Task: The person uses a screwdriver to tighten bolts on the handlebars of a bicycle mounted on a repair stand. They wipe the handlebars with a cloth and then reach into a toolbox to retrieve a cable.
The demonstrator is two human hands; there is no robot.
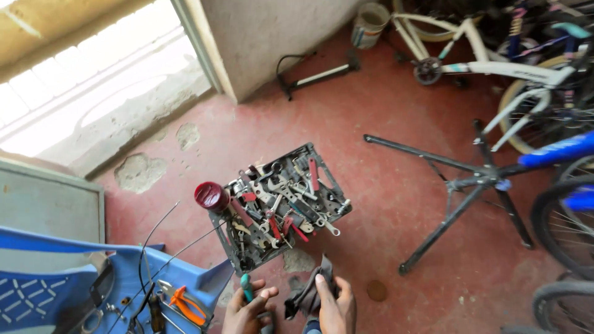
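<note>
While the camera looks down at a red floor [383, 185], two hands are seen at the near edge of the view. The left hand [246, 309] is closed around a small tool with a green handle [246, 288], whose tip is hidden in the fist. The right hand [334, 306] is closed on a dark grey rag [309, 295], which is bunched between thumb and fingers and hangs toward the left hand. The two hands are held just beside each other, low in the frame.

Just beyond the hands, a dark tray [322, 162] is noted on the floor, tilted in the view and filled with wrenches, spanners and red-handled tools lying across one another. A dark red round can [211, 196] is seen at the tray's left corner, touching its edge.

At near left, a blue plastic chair [43, 272] is recorded, with orange-handled pliers [184, 304] lying on its seat and thin cables [154, 247] arching up from it toward the tray.

To the right, a black folding stand [470, 179] is spread on the floor. A white bicycle frame [495, 65] is seen at far right, a blue bicycle [560, 148] and its tyres nearer. A floor pump [315, 77] lies by the far wall, near a bucket [370, 25].
</note>
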